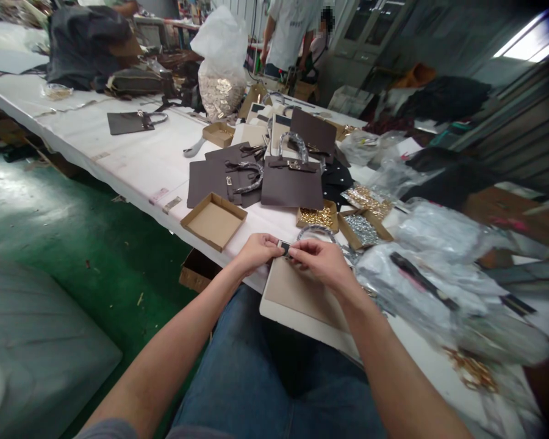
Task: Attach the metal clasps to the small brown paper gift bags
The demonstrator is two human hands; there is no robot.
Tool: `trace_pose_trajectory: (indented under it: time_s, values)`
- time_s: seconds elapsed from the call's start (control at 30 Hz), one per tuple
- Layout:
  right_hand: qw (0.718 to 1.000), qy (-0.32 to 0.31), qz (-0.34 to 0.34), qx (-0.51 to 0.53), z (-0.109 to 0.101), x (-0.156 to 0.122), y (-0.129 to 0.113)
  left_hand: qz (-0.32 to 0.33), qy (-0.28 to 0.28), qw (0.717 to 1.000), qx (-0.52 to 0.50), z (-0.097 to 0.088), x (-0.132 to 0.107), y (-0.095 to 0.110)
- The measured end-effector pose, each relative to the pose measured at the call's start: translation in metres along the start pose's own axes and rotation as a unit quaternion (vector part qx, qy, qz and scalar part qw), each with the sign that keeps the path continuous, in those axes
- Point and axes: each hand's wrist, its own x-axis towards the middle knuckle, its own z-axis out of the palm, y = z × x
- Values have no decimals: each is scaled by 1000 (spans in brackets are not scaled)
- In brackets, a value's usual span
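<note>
A beige handbag panel [304,296] lies at the table's near edge, with a plastic-wrapped handle [318,229] at its far side. Both hands meet at its top left corner, around a small dark tab [284,246]. My left hand [256,251] is closed, thumb and fingertips pinching the tab from the left. From the right, my right hand [322,259] is closed in a pinch at the same tab; whatever is between its fingertips is too small to make out. Just beyond are a box of gold metal pieces [317,217] and a box of silver ones [363,230].
Dark brown handbag panels [293,186] with wrapped handles lie ahead. An open cardboard tray [213,221] sits at the left edge. Clear plastic bags [421,280] crowd the right. Farther back stand a bulging clear sack [222,79] and a person in a light shirt [290,33].
</note>
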Motion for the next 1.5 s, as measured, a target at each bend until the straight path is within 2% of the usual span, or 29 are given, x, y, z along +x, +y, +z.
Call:
trace_pose_trajectory:
  time_s: [0.17, 0.37, 0.5, 0.6, 0.9, 1.37, 1.5]
  values:
    - [999, -11, 32, -11, -2, 5, -5, -4, 1, 1000, 8, -2, 0, -1]
    - [999, -1, 33, -22, -1, 8, -9, 8, -1, 1000, 20, -2, -1, -1]
    - [996, 16, -4, -88, 1, 10, 2, 12, 0, 1000, 22, -1, -2, -2]
    - [994, 5, -14, -107, 2, 10, 6, 12, -1, 1000, 20, -1, -3, -2]
    - [976, 53, -74, -199, 11, 3, -6, 24, -3, 999, 41, -2, -3, 0]
    - [963, -5, -109, -248, 2, 8, -9, 29, -3, 999, 38, -3, -2, -5]
    - [954, 12, -98, -281, 5, 7, -12, 39, 4, 998, 47, -3, -2, -7]
